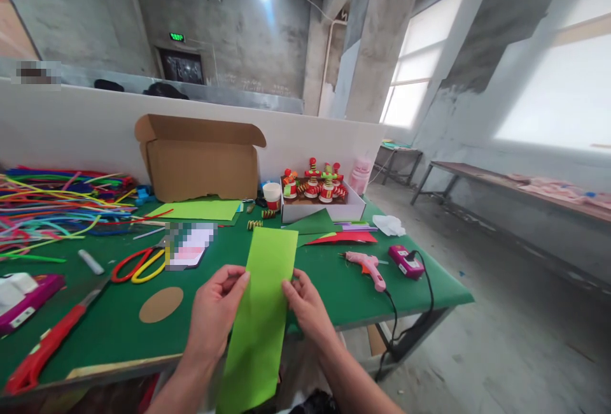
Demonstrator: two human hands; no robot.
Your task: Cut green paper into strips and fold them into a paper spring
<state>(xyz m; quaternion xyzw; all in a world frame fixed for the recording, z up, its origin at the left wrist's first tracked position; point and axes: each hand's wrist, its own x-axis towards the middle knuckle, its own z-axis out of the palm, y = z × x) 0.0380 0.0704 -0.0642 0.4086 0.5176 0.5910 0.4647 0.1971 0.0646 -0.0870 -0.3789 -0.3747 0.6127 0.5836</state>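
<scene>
A long strip of bright green paper (263, 318) stands before me, its top end leaning over the table and its lower end hanging past the front edge. My left hand (217, 309) pinches its left side between thumb and fingers. On the right side, my right hand (305, 302) grips the other edge in the same way. To the left of the strip lies a brown cardboard oval (161, 305) on the green table (128, 344). Scissors with red and yellow handles (138, 265) rest beyond it, beside a phone (191, 245) that is partly blurred.
A pink glue gun (365, 267) and a purple power socket (405, 262) lie at the right, with a black cable. Red-handled scissors (52, 347) and colourful pipe cleaners (57, 204) are on the left. Behind stand an open cardboard box (203, 162) and a white box (329, 212) of small figures.
</scene>
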